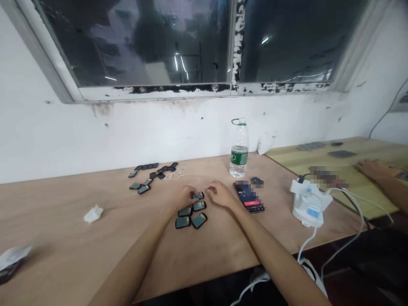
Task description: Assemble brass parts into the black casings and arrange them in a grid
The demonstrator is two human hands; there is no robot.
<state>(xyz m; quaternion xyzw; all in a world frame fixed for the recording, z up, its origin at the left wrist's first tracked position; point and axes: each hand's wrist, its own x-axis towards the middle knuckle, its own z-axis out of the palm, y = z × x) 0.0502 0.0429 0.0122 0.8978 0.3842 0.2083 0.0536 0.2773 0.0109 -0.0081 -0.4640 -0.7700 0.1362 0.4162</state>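
My left hand [183, 199] has its fingers closed on the edge of a small black rounded device [200, 195] with a grey-green screen. Just right of that device is my right hand [220, 194], fingers curled, with a gap between thumb and forefinger and nothing visible in it. Several matching devices lie flat below the hands, among them a lower-left one [183, 222] and a lower-right one [199, 220]. Farther back on the left are more such devices [144, 189], small black pieces [161, 173] and scattered tiny white pieces [174, 173].
A water bottle [239, 155] stands near the wall. To the right are a phone [248, 197], a dark mouse-like object [256, 182] and a white power strip [307, 204] with cables. Crumpled tissue [93, 213] lies left. Another person's hand [372, 168] rests at the yellowish table.
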